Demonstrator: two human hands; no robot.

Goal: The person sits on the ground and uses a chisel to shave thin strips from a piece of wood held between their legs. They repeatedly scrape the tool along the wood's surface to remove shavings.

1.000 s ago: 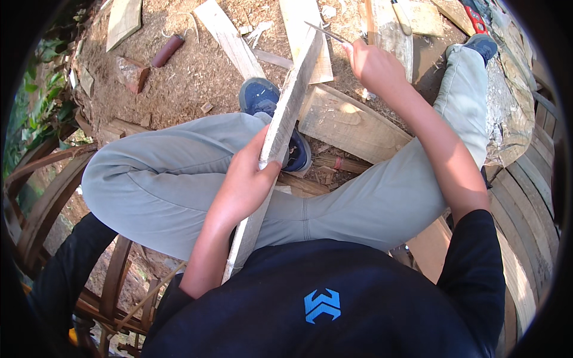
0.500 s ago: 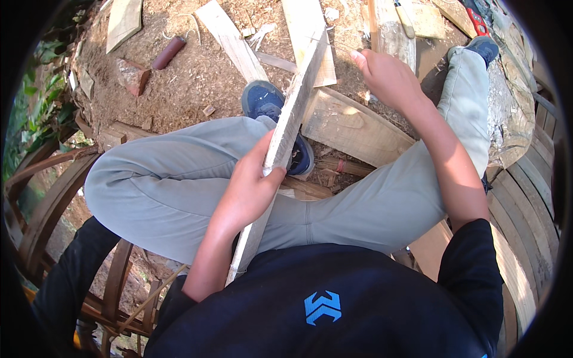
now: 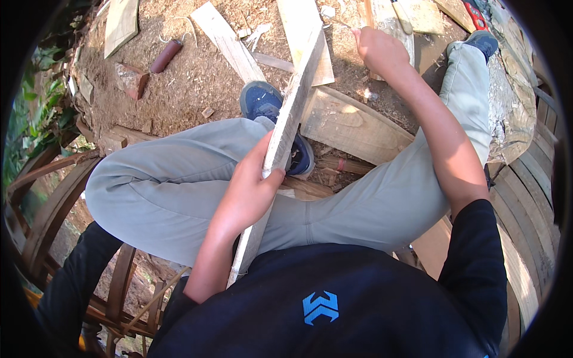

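Of 2 bare hands, the left hand (image 3: pixel 252 182) grips the wooden strip (image 3: pixel 288 113); the right hand (image 3: pixel 385 55), curled closed, is right of its far end.

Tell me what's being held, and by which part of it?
The left grip holds a long wooden plank near the middle of its visible length. The right grip holds a thin-bladed tool by the end hidden inside.

Maroon cylinder (image 3: pixel 166 56) lying on dirt ground (image 3: pixel 173 98), reddish block (image 3: pixel 132 81) near it, lower left. Red perforated handle (image 3: pixel 476 16) upper right. Green leaves (image 3: pixel 45 89) far left; curved wooden slats (image 3: pixel 526 206) right edge.
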